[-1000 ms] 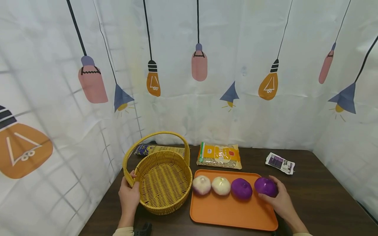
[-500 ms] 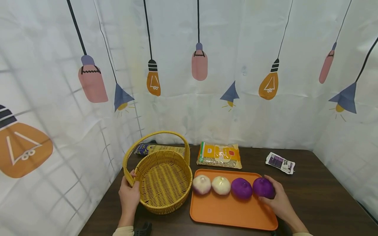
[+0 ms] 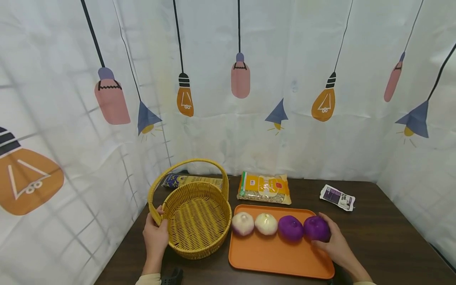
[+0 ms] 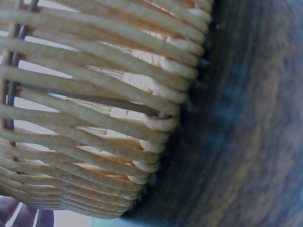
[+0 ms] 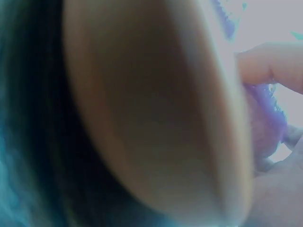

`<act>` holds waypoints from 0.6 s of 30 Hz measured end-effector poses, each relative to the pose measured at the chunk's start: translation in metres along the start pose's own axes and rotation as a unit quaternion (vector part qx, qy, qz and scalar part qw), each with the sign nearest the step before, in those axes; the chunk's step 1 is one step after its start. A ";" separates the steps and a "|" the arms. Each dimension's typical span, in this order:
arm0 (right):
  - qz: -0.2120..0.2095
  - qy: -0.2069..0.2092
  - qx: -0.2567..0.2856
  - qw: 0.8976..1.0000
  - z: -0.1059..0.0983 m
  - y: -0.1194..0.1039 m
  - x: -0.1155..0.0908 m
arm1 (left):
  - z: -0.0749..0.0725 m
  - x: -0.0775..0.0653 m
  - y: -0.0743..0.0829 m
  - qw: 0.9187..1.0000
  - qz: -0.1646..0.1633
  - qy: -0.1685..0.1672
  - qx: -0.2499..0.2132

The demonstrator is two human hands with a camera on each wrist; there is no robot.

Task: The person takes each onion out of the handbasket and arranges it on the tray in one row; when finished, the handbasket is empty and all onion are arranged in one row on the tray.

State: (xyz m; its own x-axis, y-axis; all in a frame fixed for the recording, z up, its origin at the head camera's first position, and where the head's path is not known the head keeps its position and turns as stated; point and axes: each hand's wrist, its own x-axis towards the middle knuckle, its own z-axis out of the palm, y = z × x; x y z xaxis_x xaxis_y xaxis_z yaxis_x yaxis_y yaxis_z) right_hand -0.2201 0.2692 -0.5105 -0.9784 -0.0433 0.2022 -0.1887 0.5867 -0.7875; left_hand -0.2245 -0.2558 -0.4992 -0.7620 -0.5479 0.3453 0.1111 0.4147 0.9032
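A round yellow woven basket (image 3: 199,221) with a tall handle stands on the left of the table. My left hand (image 3: 155,233) grips its left side where the handle meets the rim, and the left wrist view shows the basket's woven wall (image 4: 94,94) up close. On an orange tray (image 3: 278,257), a white-and-purple onion (image 3: 243,224), a white onion (image 3: 266,224) and a purple onion (image 3: 290,228) stand in a row. At the row's right end, my right hand (image 3: 336,241) holds another purple onion (image 3: 316,228) between thumb and fingers, close beside its neighbour.
Behind the tray lies an orange-and-clear food bag (image 3: 264,189). A blue-and-yellow packet (image 3: 194,181) lies behind the basket, partly hidden by it. At the back right is a small purple-and-white sachet (image 3: 337,197). A white curtain (image 3: 213,134) with printed lamps hangs behind the table.
My right hand has shifted slightly left, bringing the purple onion closer to the other purple one and turning it a little. The left hand and the basket have stayed put.
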 end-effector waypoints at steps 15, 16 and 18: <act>0.063 0.018 0.021 0.998 -0.002 0.001 0.003 | 0.000 0.001 -0.001 1.000 -0.007 -0.001 0.015; 0.065 0.019 0.021 0.998 -0.002 0.001 0.002 | 0.000 0.000 -0.001 1.000 -0.008 -0.002 0.015; 0.065 0.023 0.022 0.997 -0.002 0.002 0.002 | 0.000 0.000 -0.001 1.000 -0.009 -0.002 0.014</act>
State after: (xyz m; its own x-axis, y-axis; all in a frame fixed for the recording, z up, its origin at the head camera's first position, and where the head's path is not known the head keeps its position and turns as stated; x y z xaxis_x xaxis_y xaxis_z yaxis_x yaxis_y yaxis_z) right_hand -0.2223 0.2717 -0.5102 -0.9902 0.0683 0.1218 -0.0648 0.5480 -0.8339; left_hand -0.2247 -0.2564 -0.5001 -0.7664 -0.5524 0.3278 0.0796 0.4246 0.9019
